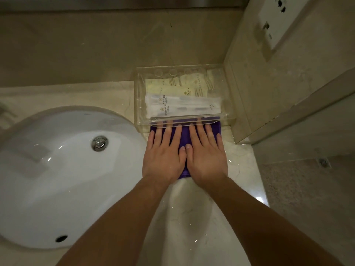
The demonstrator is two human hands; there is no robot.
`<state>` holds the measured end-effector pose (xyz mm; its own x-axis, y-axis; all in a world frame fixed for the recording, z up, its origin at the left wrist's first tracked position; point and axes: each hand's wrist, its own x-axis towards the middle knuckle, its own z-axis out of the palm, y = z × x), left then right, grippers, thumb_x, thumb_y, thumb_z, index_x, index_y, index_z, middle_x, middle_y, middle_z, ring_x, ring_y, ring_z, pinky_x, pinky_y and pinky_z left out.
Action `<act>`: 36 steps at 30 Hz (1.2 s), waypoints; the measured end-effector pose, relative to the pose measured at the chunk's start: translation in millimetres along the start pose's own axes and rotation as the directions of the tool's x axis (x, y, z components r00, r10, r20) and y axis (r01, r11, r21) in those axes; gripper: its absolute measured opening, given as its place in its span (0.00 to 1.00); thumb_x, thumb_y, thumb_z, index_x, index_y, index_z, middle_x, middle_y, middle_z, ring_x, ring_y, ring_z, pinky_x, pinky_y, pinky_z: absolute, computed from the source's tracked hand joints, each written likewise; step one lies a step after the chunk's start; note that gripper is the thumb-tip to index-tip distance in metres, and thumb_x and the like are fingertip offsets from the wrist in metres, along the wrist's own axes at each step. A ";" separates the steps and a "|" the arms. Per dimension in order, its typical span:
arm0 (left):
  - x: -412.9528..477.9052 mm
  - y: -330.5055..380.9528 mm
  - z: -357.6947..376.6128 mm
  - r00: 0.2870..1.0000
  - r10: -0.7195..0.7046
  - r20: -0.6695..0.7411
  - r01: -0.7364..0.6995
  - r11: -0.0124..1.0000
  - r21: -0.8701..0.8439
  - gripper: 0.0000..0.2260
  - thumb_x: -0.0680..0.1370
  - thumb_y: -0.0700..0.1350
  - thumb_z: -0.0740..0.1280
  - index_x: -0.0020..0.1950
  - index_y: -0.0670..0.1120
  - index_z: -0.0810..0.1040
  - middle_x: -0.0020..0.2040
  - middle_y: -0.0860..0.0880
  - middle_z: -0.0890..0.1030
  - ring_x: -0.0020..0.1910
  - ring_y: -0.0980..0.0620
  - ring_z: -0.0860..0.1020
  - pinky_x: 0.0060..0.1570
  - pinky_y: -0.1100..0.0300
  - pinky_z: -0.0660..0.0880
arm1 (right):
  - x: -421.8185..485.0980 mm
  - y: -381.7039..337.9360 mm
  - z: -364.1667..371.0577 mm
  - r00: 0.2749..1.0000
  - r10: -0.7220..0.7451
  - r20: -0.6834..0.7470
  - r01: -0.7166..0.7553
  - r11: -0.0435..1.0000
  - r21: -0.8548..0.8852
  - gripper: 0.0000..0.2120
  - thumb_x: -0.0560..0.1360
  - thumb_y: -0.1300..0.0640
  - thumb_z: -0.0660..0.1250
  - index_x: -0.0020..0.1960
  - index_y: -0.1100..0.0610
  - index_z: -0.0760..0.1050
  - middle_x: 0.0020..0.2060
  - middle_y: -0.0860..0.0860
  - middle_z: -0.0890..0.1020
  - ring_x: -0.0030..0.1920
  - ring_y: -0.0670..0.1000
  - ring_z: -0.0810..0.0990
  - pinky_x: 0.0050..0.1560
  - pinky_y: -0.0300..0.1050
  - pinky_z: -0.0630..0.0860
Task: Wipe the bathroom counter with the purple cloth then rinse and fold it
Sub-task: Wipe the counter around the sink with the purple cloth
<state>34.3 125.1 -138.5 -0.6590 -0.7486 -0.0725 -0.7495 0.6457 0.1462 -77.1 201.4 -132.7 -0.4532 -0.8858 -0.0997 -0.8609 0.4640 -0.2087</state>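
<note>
The cloth [183, 134] lies flat on the surface [192, 217], right of the sink [57, 169] and just near the clear tray [139, 104]; its far edge runs under the tray's near lip. Both hands press on it side by side, left hand [163, 156] and right hand [207, 158], palms down with fingers straight and spread, gripping nothing.

The cloth looks soft, thin and light, probably damp. On this glossy, wet-looking stone it should slide easily under flat pressure but bunch if pushed unevenly. For rinsing, gather it in a fist. For folding, pinch two corners of one edge. The tray of packets [182, 106] looks light enough to shift if nudged.
</note>
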 end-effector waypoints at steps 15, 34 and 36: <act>-20.1 11.2 -1.6 0.999 -0.040 0.025 0.040 0.999 0.000 0.28 0.82 0.56 0.43 0.81 0.49 0.47 0.81 0.45 0.47 0.80 0.45 0.44 0.77 0.47 0.42 | -14.1 6.9 -0.9 0.998 -0.050 0.027 0.050 0.999 -0.003 0.28 0.82 0.46 0.41 0.81 0.50 0.47 0.81 0.48 0.48 0.80 0.50 0.43 0.79 0.55 0.44; -46.8 43.1 -4.8 0.994 -0.036 0.105 0.031 0.998 0.055 0.27 0.80 0.56 0.35 0.77 0.48 0.34 0.80 0.44 0.39 0.78 0.42 0.36 0.77 0.46 0.37 | -51.5 29.4 -5.4 0.995 -0.051 0.084 0.051 0.999 -0.002 0.30 0.80 0.44 0.34 0.81 0.48 0.40 0.80 0.47 0.43 0.79 0.49 0.37 0.78 0.52 0.38; -47.6 50.6 -4.8 0.992 -0.021 0.121 0.014 0.998 0.058 0.26 0.82 0.55 0.38 0.78 0.48 0.34 0.80 0.45 0.37 0.78 0.43 0.35 0.76 0.46 0.36 | -56.4 35.8 -6.3 0.996 -0.037 0.086 0.037 0.999 0.000 0.30 0.80 0.44 0.34 0.81 0.48 0.39 0.80 0.47 0.42 0.79 0.48 0.36 0.78 0.52 0.38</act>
<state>28.0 192.8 -122.9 -0.6457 -0.7385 -0.1941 -0.7612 0.6425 0.0879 -83.8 268.0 -128.4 -0.3994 -0.8999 -0.1749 -0.8772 0.4306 -0.2125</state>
